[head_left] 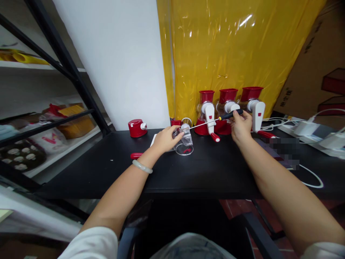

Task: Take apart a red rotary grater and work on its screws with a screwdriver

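Note:
My left hand [167,139] is closed around a clear plastic housing [185,145], which lies tilted over the black table. In my right hand [241,126] is a screwdriver [228,115] with a black and yellow handle, gripped near the handle's end. Its thin metal shaft points left, and the tip reaches the clear housing by my left fingers; exact contact is too small to tell. A red-ended crank handle [136,155] shows beside my left wrist, partly hidden by it. Behind the housing stands a metal grater drum [186,122].
Several red and white rotary graters [207,118] stand along the back, close behind the screwdriver. A red base [137,128] sits at the back left. On the right are power strips [309,131], white cables [319,182] and a dark flat device [272,151]. Black shelving [72,73] stands left.

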Tool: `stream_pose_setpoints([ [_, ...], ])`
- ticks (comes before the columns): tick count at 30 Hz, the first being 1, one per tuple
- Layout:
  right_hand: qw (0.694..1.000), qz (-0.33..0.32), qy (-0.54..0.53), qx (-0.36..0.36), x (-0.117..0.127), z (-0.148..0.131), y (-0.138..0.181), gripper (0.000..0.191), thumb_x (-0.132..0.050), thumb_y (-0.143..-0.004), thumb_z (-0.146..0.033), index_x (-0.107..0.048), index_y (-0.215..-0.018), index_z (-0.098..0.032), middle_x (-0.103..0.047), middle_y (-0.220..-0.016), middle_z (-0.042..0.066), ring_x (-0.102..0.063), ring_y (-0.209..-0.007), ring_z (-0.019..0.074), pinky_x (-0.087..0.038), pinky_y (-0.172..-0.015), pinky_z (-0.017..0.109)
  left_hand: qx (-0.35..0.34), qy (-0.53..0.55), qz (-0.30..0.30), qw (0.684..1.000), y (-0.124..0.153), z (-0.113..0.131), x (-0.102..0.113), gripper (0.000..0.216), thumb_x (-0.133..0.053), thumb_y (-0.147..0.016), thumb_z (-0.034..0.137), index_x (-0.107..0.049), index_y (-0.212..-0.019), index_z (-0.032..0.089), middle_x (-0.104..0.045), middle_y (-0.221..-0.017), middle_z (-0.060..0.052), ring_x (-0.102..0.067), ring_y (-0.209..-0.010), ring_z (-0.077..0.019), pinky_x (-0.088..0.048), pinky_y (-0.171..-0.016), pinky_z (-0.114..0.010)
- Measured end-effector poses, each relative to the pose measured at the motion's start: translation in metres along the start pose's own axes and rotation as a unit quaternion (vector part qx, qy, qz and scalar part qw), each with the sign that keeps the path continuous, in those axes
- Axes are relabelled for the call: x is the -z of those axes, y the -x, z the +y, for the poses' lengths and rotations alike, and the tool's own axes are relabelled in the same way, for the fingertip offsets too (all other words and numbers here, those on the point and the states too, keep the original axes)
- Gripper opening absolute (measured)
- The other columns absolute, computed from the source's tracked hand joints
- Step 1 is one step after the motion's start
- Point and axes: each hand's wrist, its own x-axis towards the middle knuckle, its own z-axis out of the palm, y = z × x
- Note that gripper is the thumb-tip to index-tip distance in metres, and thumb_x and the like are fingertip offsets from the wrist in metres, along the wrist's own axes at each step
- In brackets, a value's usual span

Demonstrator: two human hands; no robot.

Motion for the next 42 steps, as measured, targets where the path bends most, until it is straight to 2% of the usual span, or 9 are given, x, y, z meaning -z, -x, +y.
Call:
stream_pose_setpoints([
  [5, 0.999, -0.021, -0.016, -0.046, -0.0021, -0.0053, 0.0035, 0.028, -0.063, -0.079, -0.037, -0.048, -0.099, -0.025, -0.064, -0.090, -0.002, -0.065, -0.074, 0.0117, -0.051, -0.054, 0.022, 0.002, 0.002, 0.000, 1.000, 0.0001, 0.0004, 0.0000, 0.050, -0.044, -0.095, 0.059, -0.059, -0.130, 0.026, -0.068, -0.122, -0.009, -0.066, -0.106, -0.0268, -0.051, -0.092, -0.042],
  [9, 1.000, -0.029, -0.002, -0.006, -0.0019, -0.0058, 0.0069, 0.036, -0.065, -0.077, -0.049, -0.050, -0.103, -0.028, -0.061, -0.102, -0.002, -0.063, -0.076, 0.0099, -0.052, -0.056, 0.023, 0.003, 0.002, 0.000, 1.000, 0.0001, 0.0002, -0.0003, 0.050, -0.044, -0.095, 0.059, -0.059, -0.130, 0.027, -0.068, -0.123, -0.009, -0.067, -0.105, -0.0264, -0.051, -0.093, -0.042],
  [13, 0.999, -0.031, 0.015, 0.020, -0.0009, -0.0045, 0.0064, 0.045, -0.071, -0.072, -0.051, -0.055, -0.106, -0.025, -0.061, -0.105, 0.000, -0.061, -0.071, 0.0090, -0.051, -0.053, 0.023, 0.003, 0.000, -0.002, 1.000, -0.0001, -0.0002, -0.0004, 0.050, -0.044, -0.095, 0.059, -0.059, -0.130, 0.026, -0.068, -0.123, -0.009, -0.067, -0.104, -0.0264, -0.051, -0.091, -0.041],
  [20, 1.000, -0.013, -0.003, 0.013, 0.0014, 0.0006, -0.0004, 0.052, -0.076, -0.070, -0.040, -0.052, -0.113, -0.025, -0.064, -0.101, 0.001, -0.063, -0.074, 0.0110, -0.052, -0.053, 0.023, 0.007, -0.003, -0.003, 1.000, -0.0001, 0.0006, 0.0002, 0.049, -0.045, -0.095, 0.057, -0.059, -0.131, 0.027, -0.068, -0.123, -0.009, -0.066, -0.105, -0.0262, -0.051, -0.092, -0.041],
  [26, 0.998, -0.033, -0.039, -0.036, -0.0010, -0.0043, 0.0010, 0.031, -0.068, -0.077, -0.031, -0.050, -0.101, -0.024, -0.064, -0.094, 0.000, -0.064, -0.072, 0.0098, -0.049, -0.052, 0.019, 0.005, -0.002, 0.000, 1.000, -0.0001, 0.0000, -0.0005, 0.049, -0.045, -0.095, 0.058, -0.059, -0.131, 0.027, -0.068, -0.123, -0.008, -0.066, -0.106, -0.0265, -0.051, -0.093, -0.041],
  [30, 0.999, -0.027, -0.030, -0.007, -0.0022, -0.0049, 0.0039, 0.032, -0.067, -0.078, -0.037, -0.048, -0.101, -0.026, -0.062, -0.094, -0.002, -0.063, -0.068, 0.0096, -0.050, -0.053, 0.022, -0.001, 0.001, 0.002, 1.000, 0.0000, -0.0003, -0.0007, 0.050, -0.044, -0.095, 0.059, -0.059, -0.130, 0.027, -0.068, -0.123, -0.008, -0.067, -0.106, -0.0268, -0.051, -0.092, -0.041],
  [34, 0.999, -0.018, -0.008, 0.041, -0.0013, -0.0013, 0.0030, 0.043, -0.075, -0.071, -0.041, -0.049, -0.100, -0.025, -0.061, -0.091, -0.002, -0.062, -0.069, 0.0105, -0.050, -0.053, 0.023, 0.000, -0.001, 0.002, 1.000, 0.0001, 0.0006, 0.0003, 0.050, -0.044, -0.096, 0.058, -0.059, -0.131, 0.026, -0.068, -0.123, -0.008, -0.066, -0.107, -0.0270, -0.051, -0.092, -0.041],
  [39, 0.999, -0.006, -0.036, 0.006, -0.0011, -0.0006, -0.0001, 0.040, -0.075, -0.069, -0.030, -0.050, -0.100, -0.023, -0.062, -0.093, -0.002, -0.062, -0.071, 0.0092, -0.049, -0.053, 0.020, 0.001, -0.001, -0.002, 1.000, 0.0003, 0.0004, 0.0006, 0.050, -0.044, -0.096, 0.059, -0.058, -0.131, 0.027, -0.068, -0.123, -0.009, -0.067, -0.102, -0.0259, -0.052, -0.091, -0.041],
  [42, 0.999, -0.004, -0.036, -0.006, -0.0015, -0.0009, -0.0002, 0.037, -0.072, -0.071, -0.030, -0.050, -0.100, -0.024, -0.062, -0.094, -0.002, -0.062, -0.070, 0.0091, -0.049, -0.053, 0.020, 0.001, -0.003, 0.001, 1.000, 0.0002, 0.0000, -0.0002, 0.050, -0.043, -0.096, 0.060, -0.059, -0.131, 0.027, -0.068, -0.123, -0.008, -0.067, -0.103, -0.0264, -0.051, -0.091, -0.042],
])
